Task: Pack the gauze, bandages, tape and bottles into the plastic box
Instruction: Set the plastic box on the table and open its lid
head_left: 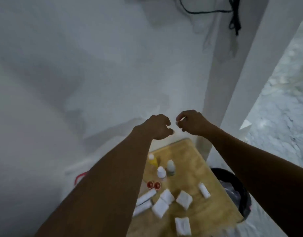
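Note:
My left hand and my right hand are raised side by side above the far end of the wooden table, in front of a white wall. My left hand's fingers are curled with nothing visible in them. My right hand's fingertips are pinched, and a small white bit shows there, too blurred to name. Below on the table stand a yellow bottle and two white bottles. Near them lie two red tape rolls, bandage rolls and several gauze pads.
A whitish container with a red handle sits left of the table, half hidden by my left forearm. A black bin with a plastic liner stands at the table's right. A white post rises behind, and black cables hang above.

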Motion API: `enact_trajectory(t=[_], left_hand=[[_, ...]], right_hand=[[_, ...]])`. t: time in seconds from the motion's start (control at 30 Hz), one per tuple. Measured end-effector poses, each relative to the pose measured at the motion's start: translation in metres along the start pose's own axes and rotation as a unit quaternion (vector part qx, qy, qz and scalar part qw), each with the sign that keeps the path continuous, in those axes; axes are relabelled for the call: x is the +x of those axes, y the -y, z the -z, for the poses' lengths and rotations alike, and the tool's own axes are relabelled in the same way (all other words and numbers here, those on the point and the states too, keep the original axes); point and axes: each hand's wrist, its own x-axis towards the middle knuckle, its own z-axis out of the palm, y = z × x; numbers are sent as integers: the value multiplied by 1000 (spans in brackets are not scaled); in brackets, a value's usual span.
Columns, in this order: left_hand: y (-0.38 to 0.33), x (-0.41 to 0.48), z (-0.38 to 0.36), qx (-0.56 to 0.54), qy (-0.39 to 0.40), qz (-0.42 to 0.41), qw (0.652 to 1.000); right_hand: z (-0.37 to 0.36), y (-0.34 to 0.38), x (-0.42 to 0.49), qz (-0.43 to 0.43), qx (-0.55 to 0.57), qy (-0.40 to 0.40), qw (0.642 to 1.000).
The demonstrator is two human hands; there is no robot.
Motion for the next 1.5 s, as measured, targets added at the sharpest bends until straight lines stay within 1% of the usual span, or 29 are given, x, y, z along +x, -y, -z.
enact_trajectory(t=[0.1,0.17,0.27,0.4,0.5,0.6,0.67,0.73,0.8,0.9,1.1,1.3,1.5], left_hand=[[74,-54,32,-29,-61,68,995],[127,-90,42,-58,-98,119,986],[205,-143,41,-100,-151,193,964],[286,-191,12,-146,-182,280,931],[323,-206,-23,-167,-200,313,914],[341,-206,-61,-197,-197,343,897],[349,-204,-84,-257,-194,370,872],[356,-202,-106,-316,-190,384,846],[361,-202,-125,-351,-183,383,835],[363,-201,-139,-356,-162,381,838],[371,-201,-140,-311,-162,389,852],[373,-200,-143,-261,-190,395,860],[372,-197,-147,-263,-213,398,852]], right_hand=[[-42,76,5,71,-14,40,997],[-75,117,4,109,-12,49,993],[-130,160,-4,133,5,63,989],[-203,172,-16,133,10,100,986],[-253,158,-24,102,18,113,988],[-294,141,-31,47,13,120,992],[-314,131,-37,10,12,129,992],[-329,123,-43,-3,8,150,989],[-342,115,-48,3,-7,178,984],[-351,108,-52,24,-25,195,980],[-346,107,-50,43,-31,197,979],[-345,102,-48,52,-32,201,978],[-345,102,-48,63,-34,201,977]])
